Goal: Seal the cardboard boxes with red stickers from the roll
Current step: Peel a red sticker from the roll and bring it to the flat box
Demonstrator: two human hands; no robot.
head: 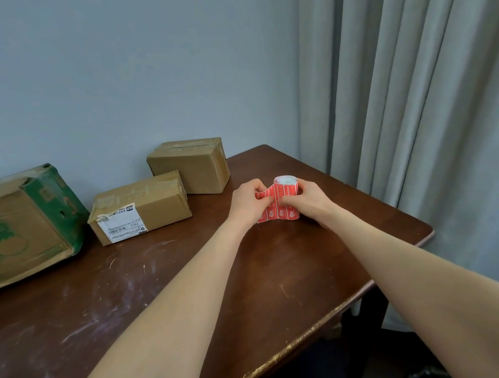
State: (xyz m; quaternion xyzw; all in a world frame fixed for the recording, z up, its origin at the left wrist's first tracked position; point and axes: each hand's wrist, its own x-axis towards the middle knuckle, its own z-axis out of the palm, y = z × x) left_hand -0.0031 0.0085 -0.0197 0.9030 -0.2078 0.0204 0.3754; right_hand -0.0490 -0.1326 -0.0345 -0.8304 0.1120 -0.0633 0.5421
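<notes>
Both forearms (168, 310) are stretched over the scuffed table (280, 276). The loose sticker strip (277, 209) is pinched by the left hand (248, 202); the roll (286, 182) is gripped by the right hand (308, 198). Off left by the wall (112, 80), three cardboard boxes (139, 207) are parked.

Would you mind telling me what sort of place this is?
Probably a room in a home: a scuffed wooden table against a plain wall, grey curtains, taped cardboard boxes and a sticker roll.

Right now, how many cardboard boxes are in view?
3. A large green-printed box sits at the far left, cut off by the frame. A white-labelled box is just right of it, and a plain box is behind that, farthest back. More may lie outside the frame.
</notes>
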